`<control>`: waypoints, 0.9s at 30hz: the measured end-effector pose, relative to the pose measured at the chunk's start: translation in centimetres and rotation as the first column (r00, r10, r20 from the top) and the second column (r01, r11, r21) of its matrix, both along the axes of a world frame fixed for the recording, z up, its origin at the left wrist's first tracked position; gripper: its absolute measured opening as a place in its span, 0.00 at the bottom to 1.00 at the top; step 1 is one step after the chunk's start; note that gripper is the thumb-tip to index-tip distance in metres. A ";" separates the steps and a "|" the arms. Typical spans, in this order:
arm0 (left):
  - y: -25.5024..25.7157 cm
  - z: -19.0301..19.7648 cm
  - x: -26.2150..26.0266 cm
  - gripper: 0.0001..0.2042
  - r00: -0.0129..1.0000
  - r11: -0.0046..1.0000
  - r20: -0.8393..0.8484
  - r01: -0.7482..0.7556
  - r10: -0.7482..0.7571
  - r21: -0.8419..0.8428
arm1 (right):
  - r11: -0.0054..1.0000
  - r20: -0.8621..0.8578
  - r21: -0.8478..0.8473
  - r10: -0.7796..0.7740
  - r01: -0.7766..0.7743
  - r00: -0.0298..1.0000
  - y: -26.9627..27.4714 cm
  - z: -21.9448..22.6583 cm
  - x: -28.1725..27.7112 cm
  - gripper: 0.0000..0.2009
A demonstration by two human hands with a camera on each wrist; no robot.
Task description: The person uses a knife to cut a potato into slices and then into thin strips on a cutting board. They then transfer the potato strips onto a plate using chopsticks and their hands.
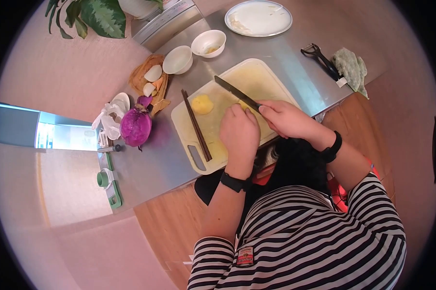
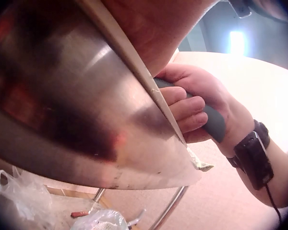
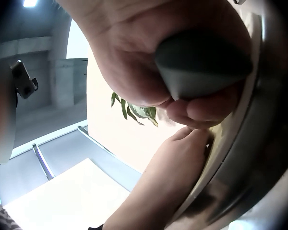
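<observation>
My right hand (image 1: 288,118) grips the dark handle (image 3: 197,67) of a knife (image 1: 235,91), its blade pointing away to the upper left over the cutting board (image 1: 266,79). Beside the blade, my left hand (image 1: 239,130) has its fingers curled down on a yellow potato piece (image 1: 243,104), mostly hidden by the fingers and knife. Another peeled potato piece (image 1: 202,104) lies on the board left of that hand. A pair of brown chopsticks (image 1: 196,126) rests along the board's left side. In the left wrist view the board's edge hides the left fingertips.
Left of the board are a purple cabbage (image 1: 135,126), onion pieces (image 1: 153,73) on brown paper and a green slicer (image 1: 112,186). Two white bowls (image 1: 177,60) and an oval plate (image 1: 259,19) stand behind. A black peeler (image 1: 322,62) and a pale green cloth-like item (image 1: 351,70) lie at right.
</observation>
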State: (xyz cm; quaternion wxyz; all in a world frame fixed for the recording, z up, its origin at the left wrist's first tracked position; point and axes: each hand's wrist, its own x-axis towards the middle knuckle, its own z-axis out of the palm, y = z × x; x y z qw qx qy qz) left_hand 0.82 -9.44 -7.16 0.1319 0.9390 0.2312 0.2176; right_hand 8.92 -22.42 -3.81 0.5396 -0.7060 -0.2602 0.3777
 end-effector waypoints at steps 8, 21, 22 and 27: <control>0.4 -0.5 0.0 0.08 0.997 1.000 0.068 0.023 -0.024 0.008 | 1.000 -0.069 0.011 0.018 -0.017 0.997 0.3 0.3 0.3 0.21; 1.1 -0.6 -0.2 0.10 0.993 0.988 0.104 0.067 -0.053 -0.139 | 1.000 -0.100 -0.011 -0.001 0.000 0.995 0.8 -0.1 0.1 0.19; 1.2 -0.2 -0.3 0.10 0.992 0.989 0.115 0.064 -0.049 -0.134 | 1.000 -0.097 -0.010 -0.003 0.002 0.995 0.8 -0.1 0.0 0.18; 3.1 2.3 0.0 0.17 0.935 0.872 -0.058 0.304 -0.351 -0.383 | 1.000 -0.092 0.022 0.006 -0.004 0.996 0.6 0.1 0.0 0.16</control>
